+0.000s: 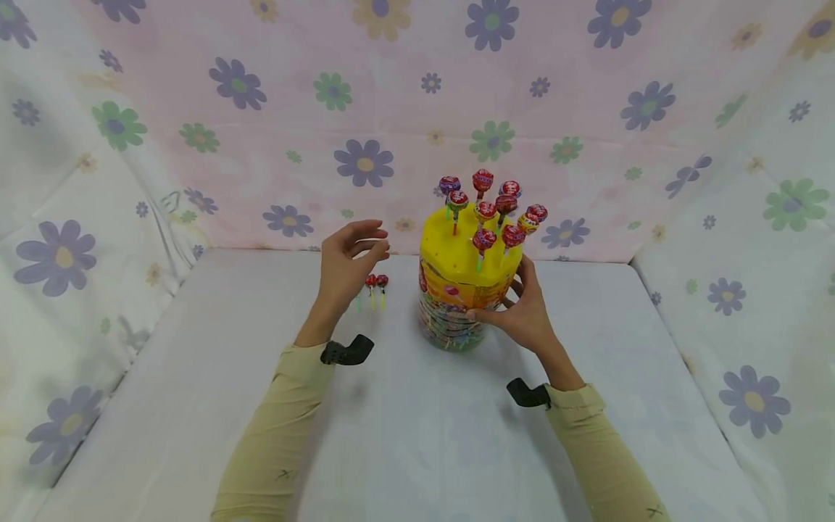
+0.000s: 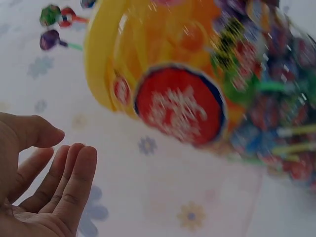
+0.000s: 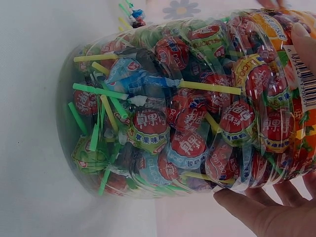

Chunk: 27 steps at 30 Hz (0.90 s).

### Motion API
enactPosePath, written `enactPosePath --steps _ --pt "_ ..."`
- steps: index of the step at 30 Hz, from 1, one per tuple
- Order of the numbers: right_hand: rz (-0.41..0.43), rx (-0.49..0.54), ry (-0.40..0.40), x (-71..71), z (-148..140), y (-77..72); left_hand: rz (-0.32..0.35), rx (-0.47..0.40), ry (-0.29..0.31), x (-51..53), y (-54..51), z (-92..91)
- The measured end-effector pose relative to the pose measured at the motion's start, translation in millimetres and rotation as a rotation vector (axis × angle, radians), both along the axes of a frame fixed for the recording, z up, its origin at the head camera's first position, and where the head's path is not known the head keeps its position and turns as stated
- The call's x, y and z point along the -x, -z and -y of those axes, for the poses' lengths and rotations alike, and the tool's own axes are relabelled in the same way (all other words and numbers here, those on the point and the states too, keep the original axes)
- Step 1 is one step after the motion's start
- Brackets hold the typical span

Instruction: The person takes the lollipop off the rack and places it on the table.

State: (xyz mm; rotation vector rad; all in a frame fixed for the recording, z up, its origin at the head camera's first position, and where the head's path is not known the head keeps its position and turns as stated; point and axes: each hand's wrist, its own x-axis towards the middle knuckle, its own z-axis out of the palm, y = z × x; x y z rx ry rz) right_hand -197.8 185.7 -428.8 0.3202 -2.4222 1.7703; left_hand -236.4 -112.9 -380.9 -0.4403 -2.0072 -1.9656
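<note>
A clear ribbed jar [image 1: 450,322] of wrapped lollipops stands on the table, topped by a yellow lid [image 1: 440,243]. Several lollipops [image 1: 485,240] stick up from holes in that lid. My right hand [image 1: 530,315] grips the jar's right side, thumb across the front and fingers around the back. In the right wrist view, many lollipops [image 3: 148,128] show through the clear wall. To the left of the jar, my left hand [image 1: 346,264] is raised and holds nothing. In the left wrist view its thumb and fingertips are apart, with the jar's round red logo [image 2: 180,106] beyond.
A few loose lollipops [image 1: 372,284] lie on the white-covered table [image 1: 404,435] just beyond my left hand, partly hidden by it. A flowered cloth [image 1: 280,145] hangs behind and at both sides. Black wrist devices [image 1: 348,351] sit on both wrists.
</note>
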Motion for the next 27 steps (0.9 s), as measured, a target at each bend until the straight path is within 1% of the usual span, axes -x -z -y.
enactPosePath --steps 3,6,8,11,14,17,21,23,27 --pt "0.002 0.001 -0.001 0.4 0 0.0 -0.038 -0.005 0.019 -1.5 -17.1 -13.4" --pt "0.013 -0.003 0.000 -1.3 1 -4.0 -0.073 -0.010 0.033 -1.4 -30.8 -25.0" --pt "0.017 -0.004 -0.005 -5.2 3 -10.9 -0.091 -0.016 0.040 -0.5 -37.7 -31.6" --pt "0.014 -0.010 -0.014 -12.6 7 -23.2 -0.117 -0.023 0.055 1.7 -44.9 -40.7" --pt "0.004 -0.008 -0.024 -18.5 9 -32.4 -0.146 -0.035 0.083 5.6 -49.0 -49.3" --pt "0.008 0.002 -0.021 -13.9 6 -23.5 -0.170 -0.054 0.115 10.3 -50.7 -56.6" --pt "0.018 -0.001 -0.011 -2.5 -1 -4.0 -0.186 -0.073 0.142 15.7 -50.2 -63.2" --pt "0.010 0.000 -0.012 -0.3 -2 -0.3 -0.197 -0.076 0.150 17.8 -49.5 -65.7" --pt "-0.009 -0.001 -0.014 1.4 -3 1.7 -0.228 -0.074 0.155 20.8 -49.4 -71.1"
